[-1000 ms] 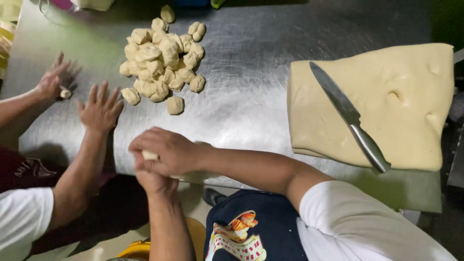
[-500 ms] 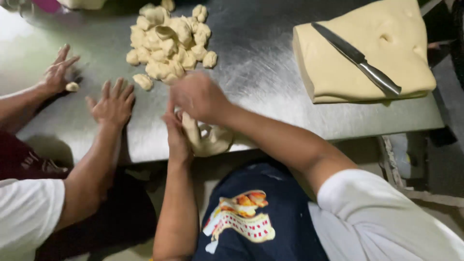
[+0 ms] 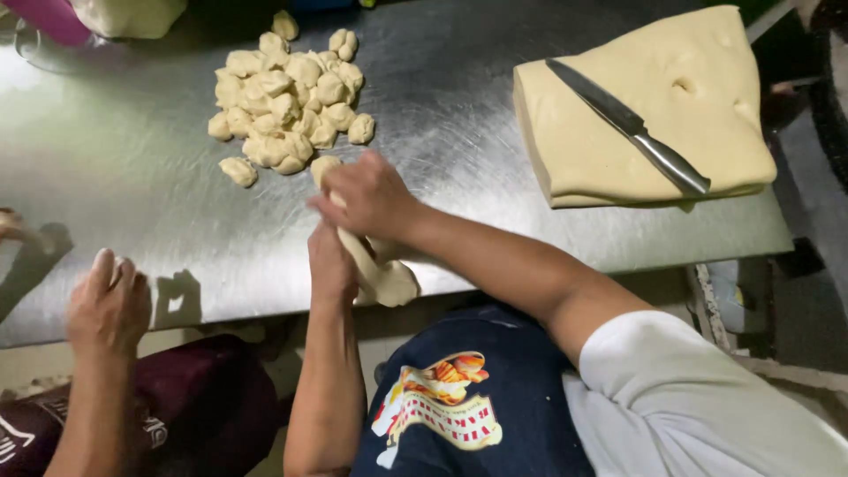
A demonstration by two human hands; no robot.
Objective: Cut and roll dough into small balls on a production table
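Nearest to me, my left hand (image 3: 331, 265) grips the lower part of a long strip of dough (image 3: 382, 276), its fingers curled around it at the front edge of the steel tabletop (image 3: 459, 150); the thick end of the strip hangs just over that edge. Just above, my right hand (image 3: 367, 196) closes over the upper end of the same strip, fingers pressed together and pinching the dough at its tip. To my left, another person's hand (image 3: 110, 300) rests at the tabletop's near edge with its fingers held close together, and farther left a second hand (image 3: 13, 225) of that person is only partly in view. Beyond my hands, just past the right one, a heap of small dough pieces (image 3: 287, 102) lies on the steel, with one piece nearly touching my knuckles. Well apart on the right sits a big slab of dough (image 3: 645, 106), a steel-handled knife (image 3: 627, 124) lying slantwise on top of it. At the far left corner a pale lump in a bowl (image 3: 124, 13) shows in part.
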